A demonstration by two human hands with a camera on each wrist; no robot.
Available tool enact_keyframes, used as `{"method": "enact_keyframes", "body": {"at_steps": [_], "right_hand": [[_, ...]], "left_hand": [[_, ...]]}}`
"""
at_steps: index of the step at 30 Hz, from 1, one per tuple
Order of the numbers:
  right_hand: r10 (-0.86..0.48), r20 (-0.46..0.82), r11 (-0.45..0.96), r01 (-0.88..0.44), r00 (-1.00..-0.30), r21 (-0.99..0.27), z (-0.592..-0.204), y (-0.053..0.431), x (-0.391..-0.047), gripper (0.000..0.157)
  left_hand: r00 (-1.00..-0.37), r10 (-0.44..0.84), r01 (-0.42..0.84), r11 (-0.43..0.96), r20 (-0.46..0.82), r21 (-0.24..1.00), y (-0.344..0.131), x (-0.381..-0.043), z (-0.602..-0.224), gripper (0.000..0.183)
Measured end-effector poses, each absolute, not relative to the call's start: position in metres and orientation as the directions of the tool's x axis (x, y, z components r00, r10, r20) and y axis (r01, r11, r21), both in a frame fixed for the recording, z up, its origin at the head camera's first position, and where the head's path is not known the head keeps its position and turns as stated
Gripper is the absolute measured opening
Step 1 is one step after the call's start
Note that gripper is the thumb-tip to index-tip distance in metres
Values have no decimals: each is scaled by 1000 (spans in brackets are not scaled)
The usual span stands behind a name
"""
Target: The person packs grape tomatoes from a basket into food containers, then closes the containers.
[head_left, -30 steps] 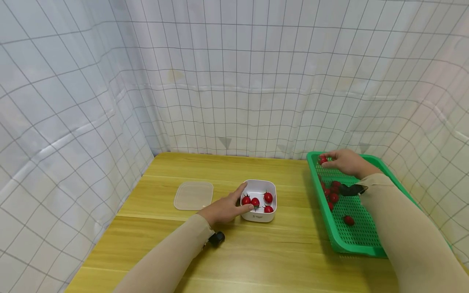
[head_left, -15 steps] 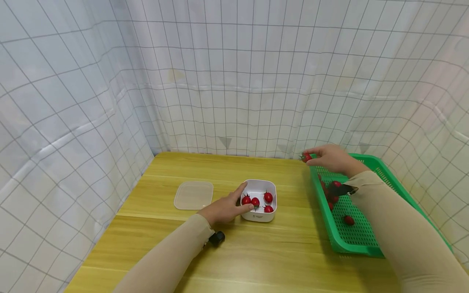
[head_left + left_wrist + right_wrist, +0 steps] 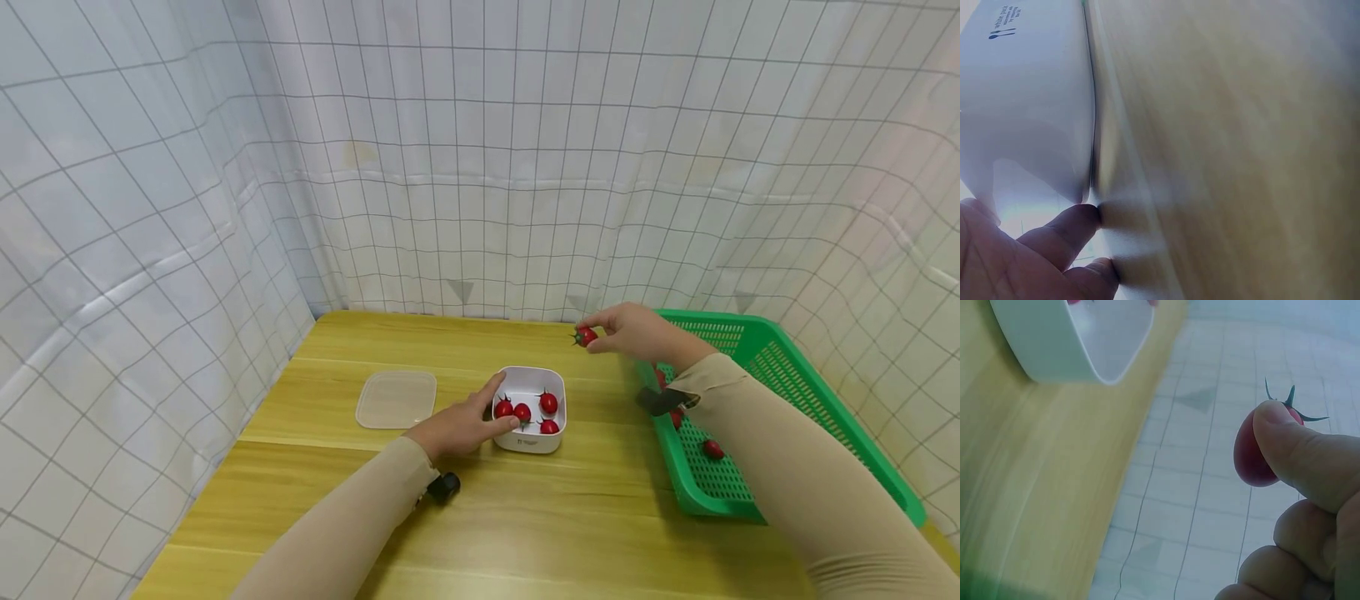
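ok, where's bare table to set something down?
Bare: yellow wooden table beyond the translucent square lid; also up front between the beige sleeves.
Crowded: left of the square white plastic box, left hand there; green plastic basket, left side, with red tomatoes.

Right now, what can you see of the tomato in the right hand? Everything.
The tomato is small, oval, red and smooth-looking, topped by a green calyx with thin, spreading points. The right hand pinches it, the thumb covering part of its skin. It hangs in the air, calyx end facing away from the palm in the head view, touching neither white box nor green basket.
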State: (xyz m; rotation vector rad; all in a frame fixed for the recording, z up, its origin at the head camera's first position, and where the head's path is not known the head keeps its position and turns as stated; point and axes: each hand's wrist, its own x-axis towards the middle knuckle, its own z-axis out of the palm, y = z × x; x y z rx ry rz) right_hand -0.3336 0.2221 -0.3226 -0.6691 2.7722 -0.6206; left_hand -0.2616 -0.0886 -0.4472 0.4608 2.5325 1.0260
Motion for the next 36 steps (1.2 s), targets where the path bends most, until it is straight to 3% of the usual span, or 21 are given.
{"method": "enact_keyframes", "body": {"at_steps": [18, 36], "right_hand": [[-592, -144, 754, -482, -793, -447, -332, 187, -319, 39], [-668, -145, 702, -553, -730, -449, -336, 172, -312, 40]], "left_hand": [[-877, 427, 154, 685, -222, 712, -89, -262, -448, 93], [-873, 427, 139, 684, -238, 716, -88, -262, -447, 93]]}}
